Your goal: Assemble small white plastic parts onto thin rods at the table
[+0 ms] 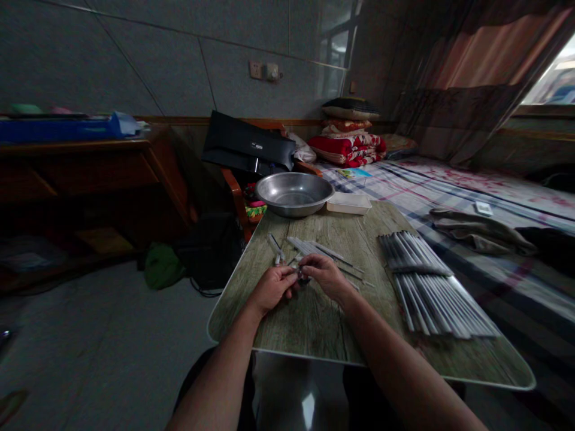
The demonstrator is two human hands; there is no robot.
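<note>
Both hands are meeting over the middle of the wooden surface [314, 323], the left hand [272, 287] and right hand [326, 276] each pinching shut on opposite ends of one small dark part [302, 276], too small to identify. Loose grey rods [309, 246] are lying just beyond the fingers, within easy reach, while a larger bundle of rods [426, 284] is resting to the right, kept apart from them.

One metal basin [294, 193], one white tray [349, 203], two hands [274, 287], one big bundle of tubes [426, 284], several loose tubes [314, 248]
</note>
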